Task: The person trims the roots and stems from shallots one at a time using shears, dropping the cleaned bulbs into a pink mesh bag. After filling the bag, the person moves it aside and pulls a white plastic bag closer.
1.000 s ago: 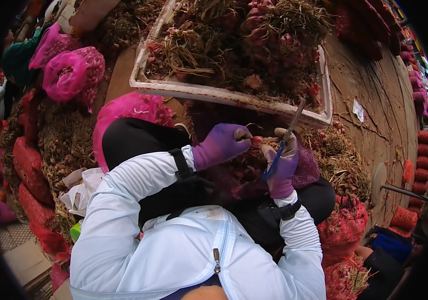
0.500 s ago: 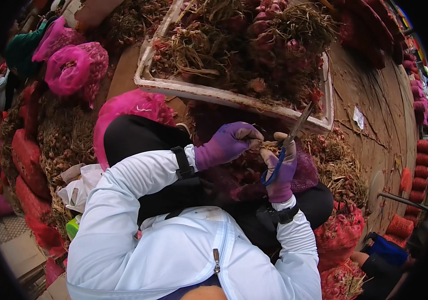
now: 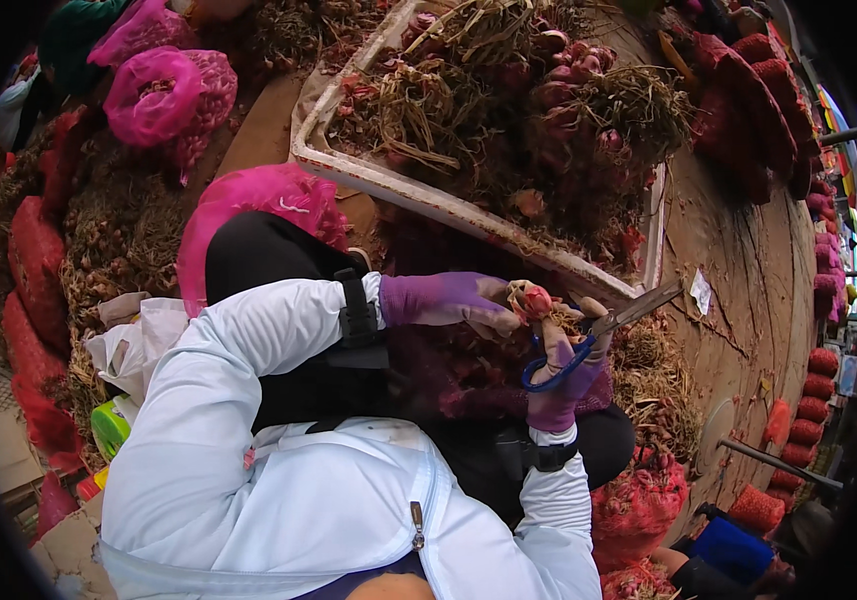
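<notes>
Both of my hands wear purple gloves with pale, dirt-stained fingers. My left hand (image 3: 454,302) is closed, its fingertips gripping a reddish shallot (image 3: 535,300) that has dry, straw-coloured skin. My right hand (image 3: 567,368) is wrapped round a pair of scissors; its thumb touches the shallot's underside. A blue handle loop (image 3: 539,375) of the scissors rings the fingers, and the worn metal blades (image 3: 644,303) point away to the right. Under my hands, loose shallots and skins lie in a dark red mesh bag (image 3: 489,398), partly hidden by my legs.
A white foam crate (image 3: 429,191) heaped with dried shallot bunches (image 3: 439,110) stands just ahead. Pink mesh bags (image 3: 259,205) lie at my left knee and beyond. Red mesh sacks (image 3: 639,505) and dried stalks (image 3: 649,370) crowd my right. A metal pole (image 3: 784,464) juts in farther right.
The shallot has come into sight between my hands. My right hand has turned, swinging the scissor blades from pointing up to pointing right. The whole view has shifted and tilted a little.
</notes>
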### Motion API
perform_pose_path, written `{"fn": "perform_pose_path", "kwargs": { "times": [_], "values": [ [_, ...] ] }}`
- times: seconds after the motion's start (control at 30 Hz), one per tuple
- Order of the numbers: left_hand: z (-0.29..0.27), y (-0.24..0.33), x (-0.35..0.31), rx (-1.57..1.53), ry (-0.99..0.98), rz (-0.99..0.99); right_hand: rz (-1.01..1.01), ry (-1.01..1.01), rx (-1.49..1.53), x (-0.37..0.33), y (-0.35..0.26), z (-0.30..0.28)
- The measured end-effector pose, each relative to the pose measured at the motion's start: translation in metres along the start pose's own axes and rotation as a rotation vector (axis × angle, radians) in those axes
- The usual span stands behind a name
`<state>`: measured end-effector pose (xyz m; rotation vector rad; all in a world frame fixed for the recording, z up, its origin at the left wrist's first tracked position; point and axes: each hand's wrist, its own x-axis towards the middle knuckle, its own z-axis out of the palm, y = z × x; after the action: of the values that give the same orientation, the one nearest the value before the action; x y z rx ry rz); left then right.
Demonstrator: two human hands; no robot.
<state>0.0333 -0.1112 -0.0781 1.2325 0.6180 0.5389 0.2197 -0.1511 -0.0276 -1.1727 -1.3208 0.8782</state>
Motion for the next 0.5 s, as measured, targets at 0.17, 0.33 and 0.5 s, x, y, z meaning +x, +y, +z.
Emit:
{"fn": "perform_pose_path", "kwargs": {
  "times": [0.17, 0.33, 0.5],
  "values": [
    [0.006, 0.016, -0.005, -0.472, 0.049, -0.022, 0.136, -0.073, 0.175, -0.01, 0.007, 0.001],
    [0.005, 0.022, -0.006, -0.267, 0.129, 0.045, 0.275, -0.007, 0.294, -0.011, 0.013, 0.001],
    [0.006, 0.01, -0.008, 0.093, 0.223, 0.14, 0.235, -0.001, 0.176, -0.013, 0.008, 0.001]
  ]
}}
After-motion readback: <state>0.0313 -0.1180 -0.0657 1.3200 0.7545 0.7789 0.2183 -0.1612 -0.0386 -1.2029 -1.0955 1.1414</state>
